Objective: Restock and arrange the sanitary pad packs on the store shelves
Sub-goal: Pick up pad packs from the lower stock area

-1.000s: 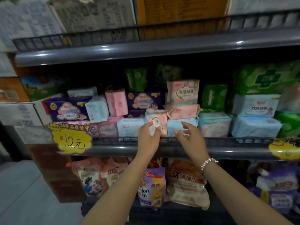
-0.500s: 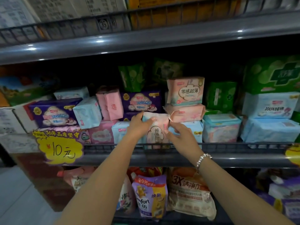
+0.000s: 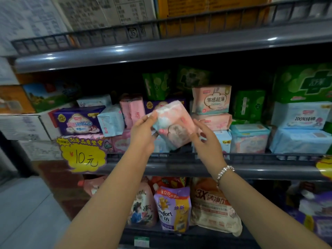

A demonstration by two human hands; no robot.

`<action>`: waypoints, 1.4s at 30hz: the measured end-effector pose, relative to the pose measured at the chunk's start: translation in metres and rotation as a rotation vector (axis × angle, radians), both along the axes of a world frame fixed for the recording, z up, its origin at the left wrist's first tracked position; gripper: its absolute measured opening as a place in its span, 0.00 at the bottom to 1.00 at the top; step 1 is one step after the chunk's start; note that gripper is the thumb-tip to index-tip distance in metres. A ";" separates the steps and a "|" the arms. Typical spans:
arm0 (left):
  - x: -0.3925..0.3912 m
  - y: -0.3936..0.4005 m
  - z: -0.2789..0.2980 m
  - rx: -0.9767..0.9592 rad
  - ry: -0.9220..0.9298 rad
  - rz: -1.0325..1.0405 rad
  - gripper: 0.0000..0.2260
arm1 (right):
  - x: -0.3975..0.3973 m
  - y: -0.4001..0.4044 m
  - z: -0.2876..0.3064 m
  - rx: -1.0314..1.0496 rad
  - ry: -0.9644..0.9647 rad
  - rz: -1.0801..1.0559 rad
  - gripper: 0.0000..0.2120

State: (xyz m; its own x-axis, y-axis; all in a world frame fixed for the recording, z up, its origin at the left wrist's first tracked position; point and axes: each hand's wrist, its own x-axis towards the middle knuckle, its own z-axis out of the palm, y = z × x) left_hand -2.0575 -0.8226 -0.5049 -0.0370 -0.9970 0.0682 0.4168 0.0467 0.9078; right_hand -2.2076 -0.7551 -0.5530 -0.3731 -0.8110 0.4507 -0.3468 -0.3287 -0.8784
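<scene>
pink pad pack (image 3: 173, 125) held up tilted in front of the middle shelf (image 3: 179, 169)

left hand (image 3: 142, 131) gripped its left edge, thumb and fingers pinching it. right hand (image 3: 208, 141) met its right side with fingers spread loose. hovered above the shelf's front rail, by the stacked packs (image 3: 211, 109).

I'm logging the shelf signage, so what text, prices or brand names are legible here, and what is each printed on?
"10元": yellow price sign on the shelf rail.
"零感超薄": upright pink pack.
"100%纯棉": white-blue pack, right.
"9.9元", "Comfort": purple refill pouch, lower shelf.
"3X": beige pouch beside it.
"35": carton on the top shelf.
Print on the pack in hand is too blurred to read.
</scene>
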 end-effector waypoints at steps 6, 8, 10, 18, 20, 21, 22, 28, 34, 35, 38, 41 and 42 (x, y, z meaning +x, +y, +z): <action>0.038 0.040 -0.005 0.134 0.101 -0.046 0.05 | 0.028 0.028 0.005 0.007 -0.246 0.137 0.16; 0.051 0.055 -0.021 0.173 0.083 -0.047 0.04 | 0.039 0.036 -0.006 0.038 -0.315 0.186 0.14; 0.064 0.068 -0.043 0.214 0.047 -0.052 0.06 | 0.049 0.044 -0.023 0.100 -0.335 0.205 0.14; 0.100 0.106 -0.169 0.372 -0.231 -0.022 0.14 | 0.089 0.066 -0.133 0.411 -0.356 0.169 0.23; 0.107 0.108 -0.207 0.472 -0.248 -0.003 0.15 | 0.095 0.067 -0.170 0.525 -0.339 0.148 0.28; 0.110 0.109 -0.225 0.530 -0.243 -0.002 0.15 | 0.097 0.068 -0.189 0.568 -0.328 0.154 0.28; 0.113 0.110 -0.243 0.588 -0.237 -0.002 0.14 | 0.098 0.068 -0.209 0.608 -0.319 0.163 0.27; 0.131 0.116 -0.351 0.918 -0.270 -0.024 0.12 | 0.114 0.076 -0.304 0.853 -0.363 0.113 0.03; 0.149 0.128 -0.450 1.114 -0.356 -0.047 0.19 | 0.126 0.082 -0.397 1.147 -0.426 0.086 0.06; 0.151 0.130 -0.464 1.134 -0.369 -0.053 0.18 | 0.127 0.083 -0.411 1.188 -0.420 0.089 0.07; 0.154 0.132 -0.498 1.212 -0.427 -0.050 0.16 | 0.128 0.083 -0.449 1.263 -0.380 0.084 0.12; 0.153 0.131 -0.522 1.244 -0.495 -0.058 0.13 | 0.131 0.084 -0.480 1.319 -0.360 0.096 0.07; 0.154 0.131 -0.528 1.236 -0.518 -0.064 0.12 | 0.133 0.085 -0.490 1.331 -0.351 0.088 0.06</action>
State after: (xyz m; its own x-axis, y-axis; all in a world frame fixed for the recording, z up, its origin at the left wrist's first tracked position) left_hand -1.9035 -0.6917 -1.0333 0.1666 -0.3893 -0.9059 -0.0145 -0.9196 0.3925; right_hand -2.0745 -0.6698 -1.0432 -0.2302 -0.5791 -0.7821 -0.0656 0.8111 -0.5813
